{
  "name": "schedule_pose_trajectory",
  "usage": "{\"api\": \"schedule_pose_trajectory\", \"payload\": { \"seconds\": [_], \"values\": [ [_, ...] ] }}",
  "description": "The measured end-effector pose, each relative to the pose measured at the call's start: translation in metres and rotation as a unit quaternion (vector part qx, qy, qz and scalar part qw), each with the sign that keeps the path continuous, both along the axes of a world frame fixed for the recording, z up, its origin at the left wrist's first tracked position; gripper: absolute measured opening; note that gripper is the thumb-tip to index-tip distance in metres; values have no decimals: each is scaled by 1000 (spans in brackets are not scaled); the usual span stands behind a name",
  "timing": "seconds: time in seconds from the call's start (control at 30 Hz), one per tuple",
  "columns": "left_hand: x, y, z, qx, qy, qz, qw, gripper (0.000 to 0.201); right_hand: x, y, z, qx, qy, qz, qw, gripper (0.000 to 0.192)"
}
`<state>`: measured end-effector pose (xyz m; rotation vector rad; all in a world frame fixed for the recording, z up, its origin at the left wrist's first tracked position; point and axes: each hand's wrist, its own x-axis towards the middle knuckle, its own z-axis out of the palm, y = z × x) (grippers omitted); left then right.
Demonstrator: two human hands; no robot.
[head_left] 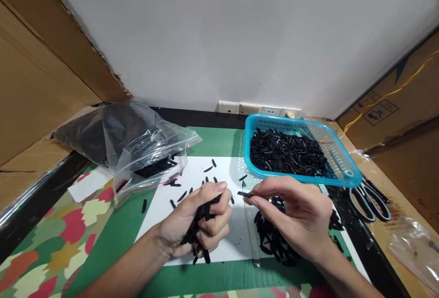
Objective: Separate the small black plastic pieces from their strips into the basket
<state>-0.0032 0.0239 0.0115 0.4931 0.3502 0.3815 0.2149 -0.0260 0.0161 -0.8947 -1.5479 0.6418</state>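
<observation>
My left hand [209,220] is closed around a bunch of small flat black strips [192,230], whose ends stick out between and below the fingers. Between thumb and fingertips, my right hand [295,211] pinches one black strip [244,194], held level above a white sheet [235,238]. Under the right hand lies a pile of black strips [274,238], partly hidden by it. More loose strips [181,196] are scattered on the sheet beyond my left hand. A narrow clear strip [252,234] with a pointed dark tip lies between the hands.
A blue plastic basket [252,170] of black strips stands at the back right. At the left rests an open clear zip bag [154,138] with black contents. Scissors [370,202] lie at the right, near a clear bag [416,250]. Cardboard boxes flank both sides; a wall stands behind.
</observation>
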Motion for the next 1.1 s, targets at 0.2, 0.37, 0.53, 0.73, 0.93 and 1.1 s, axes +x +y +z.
{"api": "schedule_pose_trajectory", "payload": {
  "seconds": [0.2, 0.37, 0.53, 0.73, 0.93, 1.1],
  "values": [
    [3, -3, -3, -3, -2, -8, 1000, 52, -1, 0, -2, -6, 11, 9, 1000, 25],
    [1, 1, 4, -25, 21, 23, 999, 49, -1, 3, -3, -20, -69, 12, 997, 17],
    [2, 7, 8, -27, 94, 89, 991, 48, -4, 6, -11, -27, -214, 79, 973, 17],
    [14, -3, 2, -5, 215, 91, 972, 55, -11, -1, -9, -8, -134, 42, 990, 13],
    [20, -13, 0, -7, 291, 109, 950, 58, -16, -4, -12, 29, -155, 27, 987, 12],
    [22, -13, 1, -21, 301, 108, 947, 59, -19, -4, -17, 120, -235, -15, 964, 8]
  ]
}}
